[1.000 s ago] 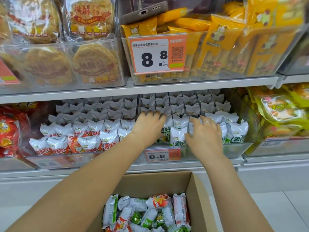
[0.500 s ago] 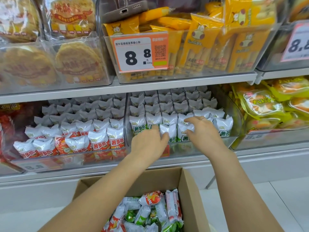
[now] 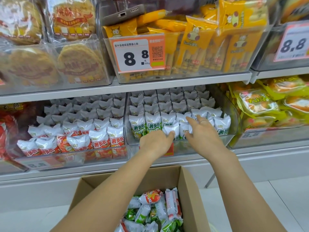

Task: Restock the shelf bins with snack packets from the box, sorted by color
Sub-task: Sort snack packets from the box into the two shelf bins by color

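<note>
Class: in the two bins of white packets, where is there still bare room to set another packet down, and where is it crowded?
Free: the green bin's front strip, between the front packets and its clear front wall, beneath both hands. Crowded: the rows behind; the red bin is full to the front.

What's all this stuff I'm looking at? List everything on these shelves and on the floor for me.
green snack packets: many, white with green print, right clear bin on the lower shelf
red snack packets: many, white with red print, left clear bin on the lower shelf
cardboard box: one, brown, on the floor below, holding mixed red and green packets
yellow egg-roll packs: several, yellow, upper middle bin
price tag: one, orange and white, reads 8.8, on that bin
phone: one, grey, lying on top of the yellow packs
round biscuits: several packs, tan, upper left bins
yellow-green packs: several, lower right bin
left hand: touching a green packet at the bin front
right hand: fingers spread on the green packets, ring on one finger
</note>
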Tool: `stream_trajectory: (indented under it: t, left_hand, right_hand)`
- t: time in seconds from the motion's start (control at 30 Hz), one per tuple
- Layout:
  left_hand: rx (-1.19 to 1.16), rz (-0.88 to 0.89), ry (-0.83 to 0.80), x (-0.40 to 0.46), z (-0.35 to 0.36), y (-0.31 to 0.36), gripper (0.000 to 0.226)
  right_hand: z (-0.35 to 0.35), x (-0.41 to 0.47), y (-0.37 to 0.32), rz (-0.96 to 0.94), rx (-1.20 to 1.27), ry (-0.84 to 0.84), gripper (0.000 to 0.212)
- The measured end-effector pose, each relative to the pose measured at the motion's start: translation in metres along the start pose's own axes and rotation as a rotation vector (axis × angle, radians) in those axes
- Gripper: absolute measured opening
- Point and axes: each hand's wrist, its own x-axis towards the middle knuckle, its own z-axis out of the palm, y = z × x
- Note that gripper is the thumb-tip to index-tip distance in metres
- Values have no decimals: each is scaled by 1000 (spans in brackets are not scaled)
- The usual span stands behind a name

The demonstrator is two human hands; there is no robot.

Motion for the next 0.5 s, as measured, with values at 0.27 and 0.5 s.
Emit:
stream_trajectory:
  t: [0.27, 0.5]
  left_hand:
    - [30, 240, 331, -48, -23, -42, 52]
    - [-308, 219, 313, -124, 7, -123, 25]
  right_hand:
    - [-10, -37, -31, -221, 54, 152, 36]
    - [46, -91, -50, -420, -233, -296, 35]
